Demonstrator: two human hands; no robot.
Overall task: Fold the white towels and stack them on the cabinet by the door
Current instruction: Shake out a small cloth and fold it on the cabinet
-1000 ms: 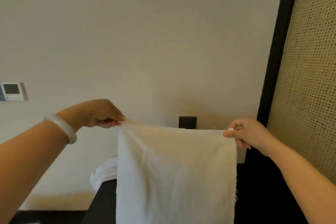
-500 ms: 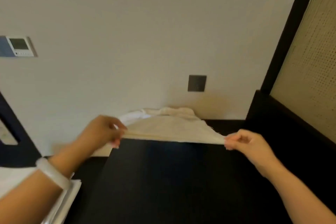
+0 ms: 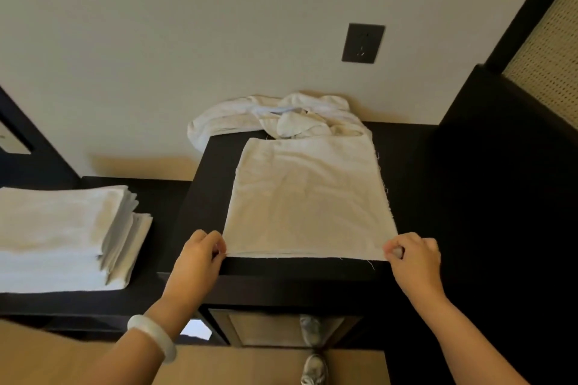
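Note:
A white towel [image 3: 308,200] lies spread flat on the black cabinet top [image 3: 406,166], its near edge along the cabinet's front. My left hand [image 3: 200,255] pinches the towel's near left corner. My right hand [image 3: 413,255] pinches the near right corner. Behind the flat towel, a crumpled heap of white towels [image 3: 275,117] rests against the wall. A stack of folded white towels [image 3: 62,234] sits on the lower black surface [image 3: 156,197] to the left.
A dark wall socket [image 3: 362,43] is on the cream wall above the heap. A tall black panel with woven cane [image 3: 544,50] rises on the right. My shoe [image 3: 314,369] shows on the wooden floor below the cabinet front.
The towel hung stretched in the air between my hands; both hands have come down and toward me, and it now lies flat on the cabinet top. My view has tilted downward.

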